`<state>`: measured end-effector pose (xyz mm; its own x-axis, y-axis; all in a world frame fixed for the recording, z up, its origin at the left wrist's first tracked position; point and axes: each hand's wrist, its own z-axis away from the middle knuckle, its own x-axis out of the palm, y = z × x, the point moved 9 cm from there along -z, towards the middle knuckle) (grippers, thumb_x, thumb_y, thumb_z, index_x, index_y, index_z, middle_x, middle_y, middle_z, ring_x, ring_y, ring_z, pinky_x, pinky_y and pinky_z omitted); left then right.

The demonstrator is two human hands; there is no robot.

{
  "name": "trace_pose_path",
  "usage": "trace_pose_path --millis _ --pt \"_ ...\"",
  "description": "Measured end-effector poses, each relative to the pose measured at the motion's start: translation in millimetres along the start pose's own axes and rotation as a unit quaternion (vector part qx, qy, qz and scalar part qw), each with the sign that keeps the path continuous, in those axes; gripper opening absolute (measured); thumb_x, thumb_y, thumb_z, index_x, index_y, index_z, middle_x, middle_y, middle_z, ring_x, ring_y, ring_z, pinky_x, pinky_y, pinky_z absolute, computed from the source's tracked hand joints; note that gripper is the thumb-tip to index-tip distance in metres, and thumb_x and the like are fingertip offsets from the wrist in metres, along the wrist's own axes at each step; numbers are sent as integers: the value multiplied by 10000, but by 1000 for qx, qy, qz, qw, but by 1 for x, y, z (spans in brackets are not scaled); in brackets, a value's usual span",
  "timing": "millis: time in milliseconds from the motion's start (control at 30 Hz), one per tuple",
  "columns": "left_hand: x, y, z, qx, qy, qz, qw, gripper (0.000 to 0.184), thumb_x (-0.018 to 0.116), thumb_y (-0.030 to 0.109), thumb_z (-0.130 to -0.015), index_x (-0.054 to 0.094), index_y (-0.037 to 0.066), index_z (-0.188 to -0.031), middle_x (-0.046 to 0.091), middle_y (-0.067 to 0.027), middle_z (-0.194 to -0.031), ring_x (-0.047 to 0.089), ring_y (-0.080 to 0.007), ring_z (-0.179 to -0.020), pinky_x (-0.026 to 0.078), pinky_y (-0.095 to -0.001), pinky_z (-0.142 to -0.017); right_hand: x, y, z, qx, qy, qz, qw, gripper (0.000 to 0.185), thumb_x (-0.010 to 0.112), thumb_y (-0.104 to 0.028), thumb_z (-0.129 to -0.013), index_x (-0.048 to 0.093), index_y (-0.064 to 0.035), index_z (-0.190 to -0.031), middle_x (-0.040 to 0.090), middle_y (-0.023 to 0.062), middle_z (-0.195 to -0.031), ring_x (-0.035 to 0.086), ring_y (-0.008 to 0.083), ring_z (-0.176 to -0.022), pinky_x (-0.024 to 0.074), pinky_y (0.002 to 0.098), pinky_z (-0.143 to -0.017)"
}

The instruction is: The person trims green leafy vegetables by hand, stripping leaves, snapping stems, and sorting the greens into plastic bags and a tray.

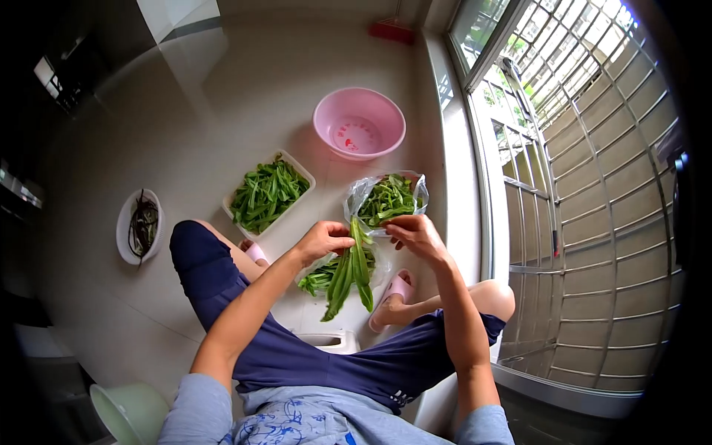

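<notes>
My left hand [327, 241] pinches a bunch of long green leaves [347, 278] near its upper end, and the leaves hang down in front of me. My right hand [415, 234] is just right of the bunch, thumb and fingers pressed together; whatever is between them is too small to make out. Below the leaves, a plastic bag [380, 271] holds more greens, partly hidden by the bunch. Another clear bag [358, 194] of greens lies beyond my right hand. A pale rectangular basket [310, 175] of cut leaves stands to the left of it.
A pink basin [359, 123] stands farther ahead. At the left, a white oval basket [122, 233] holds dark, wilted stalks. A pale green bucket [130, 411] is at lower left. A window ledge [475, 178] and metal bars [593, 222] run along the right. A red broom [391, 30] is at the back.
</notes>
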<state>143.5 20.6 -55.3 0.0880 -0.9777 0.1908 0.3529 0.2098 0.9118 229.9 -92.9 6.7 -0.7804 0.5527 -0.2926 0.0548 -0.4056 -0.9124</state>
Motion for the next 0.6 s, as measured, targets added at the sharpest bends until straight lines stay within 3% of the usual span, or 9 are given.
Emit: trace_pose_path --millis 200,300,333,433,600 --pt "1 -13 10 -18 12 97 995 194 537 95 -749 530 8 -923 554 -33 -826 529 -108 -720 438 -250 -656 -16 6 18 -13 32 5 999 152 508 -61 -748 597 -3 -857 556 32 -630 493 82 -539 431 212 -518" --pt "12 -6 15 5 8 128 992 217 541 105 -752 517 15 -948 564 -47 -881 533 -107 -764 440 -240 -672 -8 14 19 -12 11 20 1000 190 512 -65 -746 574 -13 -918 593 59 -795 534 97 -659 440 221 -566" --pt "17 -3 18 8 -9 125 992 231 539 97 -751 509 20 -966 557 -48 -898 529 -109 -782 436 -243 -687 -5 10 19 -68 24 8 997 242 532 -76 -688 567 4 -914 590 117 -721 543 144 -606 440 260 -573" --pt "29 8 27 14 -39 127 991 248 536 79 -748 500 21 -987 546 -49 -918 522 -113 -805 428 -246 -710 4 6 19 -98 6 81 992 313 590 -114 -625 562 3 -914 584 133 -726 550 192 -607 442 282 -582" --pt "35 19 38 35 -69 155 985 234 503 25 -749 496 33 -983 533 -37 -886 525 -125 -790 432 -262 -711 8 -2 24 -134 -24 102 985 283 592 -106 -623 569 6 -882 586 122 -747 550 191 -612 438 274 -602"
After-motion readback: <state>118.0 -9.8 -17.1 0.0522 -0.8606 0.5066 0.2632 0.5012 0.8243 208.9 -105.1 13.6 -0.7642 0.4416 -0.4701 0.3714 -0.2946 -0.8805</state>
